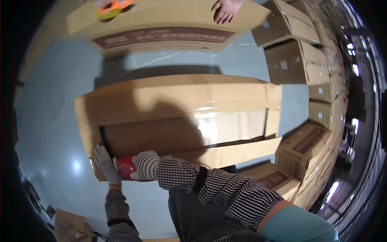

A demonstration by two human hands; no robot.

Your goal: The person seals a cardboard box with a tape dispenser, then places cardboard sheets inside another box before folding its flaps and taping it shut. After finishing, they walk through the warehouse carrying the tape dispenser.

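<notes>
A long cardboard box [173, 99] lies in front of me, its near long flap [242, 151] tilted up. Between the flaps shows a recessed brown surface [157, 135], shiny toward the right. My left hand [105, 165], in a pale glove, rests on the box's near left corner with its fingers stretched out. Right beside it, my right hand [144, 166], in a pale striped glove, is closed at a red rounded object [126, 167]. That object's kind is not clear, and my right fingers are mostly hidden.
Across from me a person's hand [227, 10] rests on another large carton [169, 22]; an orange and yellow tool [115, 9] is near that person's other hand, blurred. Stacked cartons [284, 62] line the right side. A small open box [72, 226] stands at the lower left.
</notes>
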